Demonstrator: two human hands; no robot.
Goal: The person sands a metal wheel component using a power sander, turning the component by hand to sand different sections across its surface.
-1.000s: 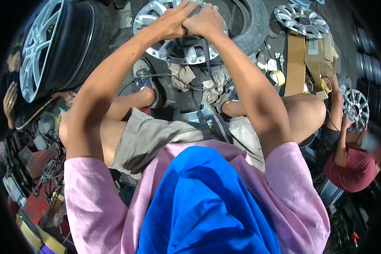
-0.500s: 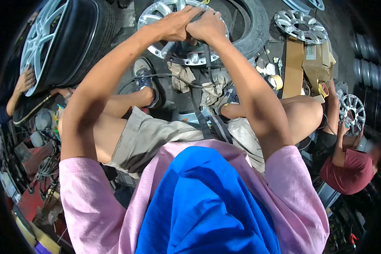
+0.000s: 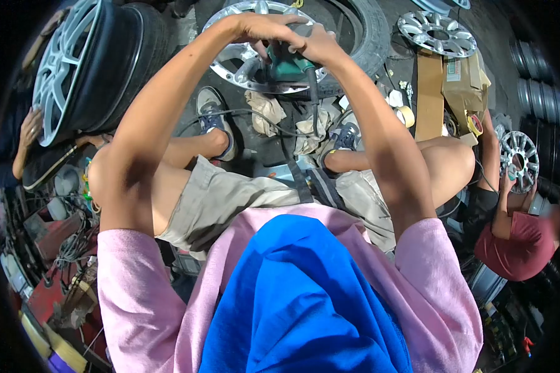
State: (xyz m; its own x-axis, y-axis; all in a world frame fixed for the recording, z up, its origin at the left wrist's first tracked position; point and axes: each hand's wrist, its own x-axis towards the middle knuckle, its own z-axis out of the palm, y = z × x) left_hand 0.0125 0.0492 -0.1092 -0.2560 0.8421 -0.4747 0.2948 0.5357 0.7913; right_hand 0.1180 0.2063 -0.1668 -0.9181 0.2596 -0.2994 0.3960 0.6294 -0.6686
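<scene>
A silver alloy wheel lies face up on the floor in front of me, at the top of the head view. On its spokes rests a green corded palm sander. My left hand arches over the sander's top, fingers closed around it and partly hidden. Beside it, my right hand wraps the sander's right side, near the black cord that runs down toward my feet.
A loose tire lies right of the wheel. Crumpled cloths and a tape roll lie near my shoes. At left, another person's hand touches a large wheel. At right, a person in red holds a wheel face.
Both hands and the sander have shifted slightly over the wheel, showing more of the green body. The co-worker's hand at left has moved down the large wheel's edge.
</scene>
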